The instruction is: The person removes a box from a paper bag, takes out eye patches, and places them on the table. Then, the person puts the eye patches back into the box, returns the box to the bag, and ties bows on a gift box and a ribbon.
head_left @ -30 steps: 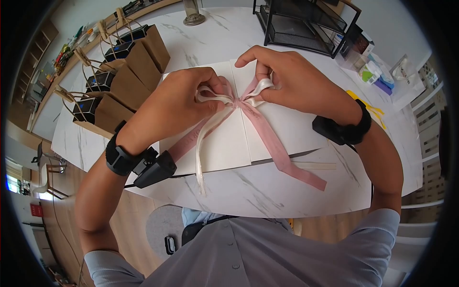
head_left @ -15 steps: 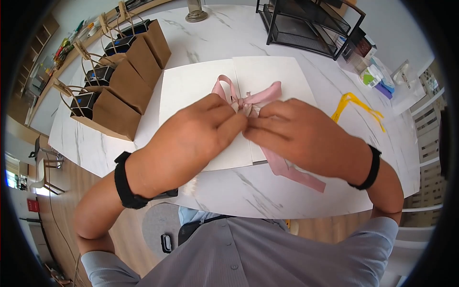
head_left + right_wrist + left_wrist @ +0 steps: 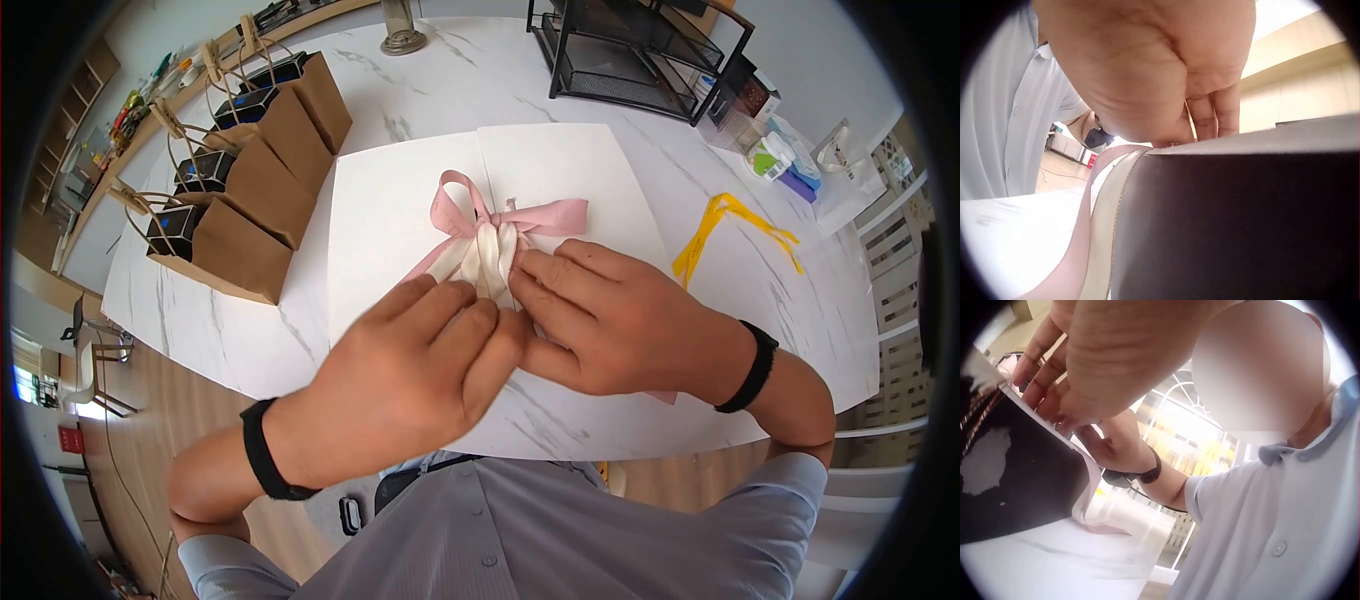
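Note:
A white box [image 3: 390,200] lies on the table with a pink ribbon bow [image 3: 455,205] on its lid. Cream ribbon loops [image 3: 485,255] hang from the knot towards the person. My left hand [image 3: 410,360] pinches the lower end of the cream ribbon, fingers bent down over it. From the right, my right hand [image 3: 610,315] holds the cream ribbon's edge with its fingertips. Both hands almost meet near the lid's front edge, and their thumbs are hidden in the head view. Pink ribbon [image 3: 1082,244] and a cream tail [image 3: 1102,231] drape over the box's edge in the right wrist view.
Several brown paper bags [image 3: 240,250] with black boxes inside stand at the left. Yellow ribbon [image 3: 735,205] lies right of the white box. A black mesh tray rack [image 3: 635,75] stands at the back right, a glass vase [image 3: 402,40] at the back.
Both hands first held cream ribbon apart at the knot, then came together over it. Now they are lower, nearer the person, and cream loops show below the pink bow.

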Motion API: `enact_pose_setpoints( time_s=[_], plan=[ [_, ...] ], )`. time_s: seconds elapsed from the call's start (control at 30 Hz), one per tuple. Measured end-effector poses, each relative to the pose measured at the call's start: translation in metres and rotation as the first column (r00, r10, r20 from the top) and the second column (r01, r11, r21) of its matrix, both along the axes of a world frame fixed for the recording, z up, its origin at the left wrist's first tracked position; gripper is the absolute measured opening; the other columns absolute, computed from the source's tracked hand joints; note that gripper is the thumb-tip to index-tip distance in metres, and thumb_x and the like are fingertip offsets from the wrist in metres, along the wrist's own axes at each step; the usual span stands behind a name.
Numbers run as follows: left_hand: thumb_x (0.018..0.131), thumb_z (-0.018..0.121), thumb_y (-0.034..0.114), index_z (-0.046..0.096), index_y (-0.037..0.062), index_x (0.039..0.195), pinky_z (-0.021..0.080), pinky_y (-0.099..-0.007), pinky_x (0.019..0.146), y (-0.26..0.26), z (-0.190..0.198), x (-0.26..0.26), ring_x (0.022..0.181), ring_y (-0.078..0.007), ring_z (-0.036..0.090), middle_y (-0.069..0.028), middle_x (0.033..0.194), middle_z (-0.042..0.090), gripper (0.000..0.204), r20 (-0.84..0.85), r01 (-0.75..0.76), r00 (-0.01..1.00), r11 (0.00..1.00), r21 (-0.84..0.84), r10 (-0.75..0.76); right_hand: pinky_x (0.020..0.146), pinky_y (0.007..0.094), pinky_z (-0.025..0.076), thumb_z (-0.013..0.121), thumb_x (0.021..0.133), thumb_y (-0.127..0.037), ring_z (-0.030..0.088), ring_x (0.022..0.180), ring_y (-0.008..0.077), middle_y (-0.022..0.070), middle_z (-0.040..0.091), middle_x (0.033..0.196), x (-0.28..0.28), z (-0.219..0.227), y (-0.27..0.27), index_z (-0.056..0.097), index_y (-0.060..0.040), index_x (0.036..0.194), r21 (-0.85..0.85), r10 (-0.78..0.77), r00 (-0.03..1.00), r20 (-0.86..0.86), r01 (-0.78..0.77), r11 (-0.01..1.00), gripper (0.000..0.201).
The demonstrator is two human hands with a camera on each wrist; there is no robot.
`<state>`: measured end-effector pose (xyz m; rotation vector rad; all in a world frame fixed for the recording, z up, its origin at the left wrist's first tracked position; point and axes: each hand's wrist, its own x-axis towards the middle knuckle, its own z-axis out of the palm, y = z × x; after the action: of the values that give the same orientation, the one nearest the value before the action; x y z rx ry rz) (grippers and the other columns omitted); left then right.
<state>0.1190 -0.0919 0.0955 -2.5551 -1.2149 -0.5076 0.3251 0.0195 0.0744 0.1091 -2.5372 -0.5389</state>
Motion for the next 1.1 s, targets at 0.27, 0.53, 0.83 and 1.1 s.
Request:
enact_pose_setpoints(
  time_s=[0.27, 0.53, 0.83, 1.1],
  plan=[
    [0.088, 0.059, -0.009, 0.060, -0.0013, 0.105, 0.047, -0.0247, 0.059, 0.052, 0.024, -0.051, 0.063, -0.0108, 0.057, -0.0076, 0.084, 0.065, 0.019, 0.526, -0.180, 0.791, 0.940, -0.289, 0.314, 0.073, 0.0354, 0.053, 0.063, 0.088, -0.008, 0.066, 0.081, 0.0315, 0.0123, 0.068, 0.096, 0.003, 0.052, 0.048, 0.062, -0.0003, 0.103, -0.701, -0.311, 0.948, -0.069, 0.176, 0.691, 0.017],
    [0.093, 0.061, -0.001, 0.059, -0.0036, 0.112, 0.048, -0.0263, 0.062, 0.091, 0.019, -0.063, 0.073, -0.0091, 0.063, -0.0034, 0.084, 0.067, 0.020, 0.400, -0.007, 0.845, 0.755, -0.655, 0.355, 0.066, 0.0345, 0.048, 0.069, 0.084, -0.011, 0.060, 0.074, 0.0218, 0.0104, 0.066, 0.088, -0.013, 0.041, 0.086, 0.063, 0.0008, 0.100, -0.732, -0.134, 0.926, 0.353, 0.362, 0.577, 0.021],
    [0.095, 0.069, 0.012, 0.060, 0.0033, 0.115, 0.048, -0.0222, 0.066, 0.102, 0.022, -0.065, 0.081, -0.0070, 0.062, -0.0008, 0.089, 0.066, 0.023, 0.585, 0.196, 0.648, 0.636, -0.746, 0.487, 0.060, 0.0330, 0.044, 0.066, 0.080, -0.007, 0.054, 0.063, 0.0183, 0.0083, 0.063, 0.074, -0.035, 0.060, 0.092, 0.065, -0.0005, 0.091, -0.795, -0.026, 0.940, 0.341, 0.303, 0.526, 0.013],
    [0.086, 0.074, 0.003, 0.057, 0.0005, 0.117, 0.051, -0.0272, 0.077, 0.118, 0.006, -0.056, 0.088, -0.0123, 0.064, -0.0050, 0.092, 0.067, 0.035, 0.535, 0.149, 0.784, 0.740, -0.656, 0.316, 0.063, 0.0309, 0.048, 0.065, 0.079, -0.004, 0.060, 0.068, 0.0152, 0.0081, 0.066, 0.080, -0.052, 0.044, 0.111, 0.063, 0.0002, 0.100, -0.922, 0.180, 0.949, 0.259, 0.187, 0.339, 0.022]
  ],
)
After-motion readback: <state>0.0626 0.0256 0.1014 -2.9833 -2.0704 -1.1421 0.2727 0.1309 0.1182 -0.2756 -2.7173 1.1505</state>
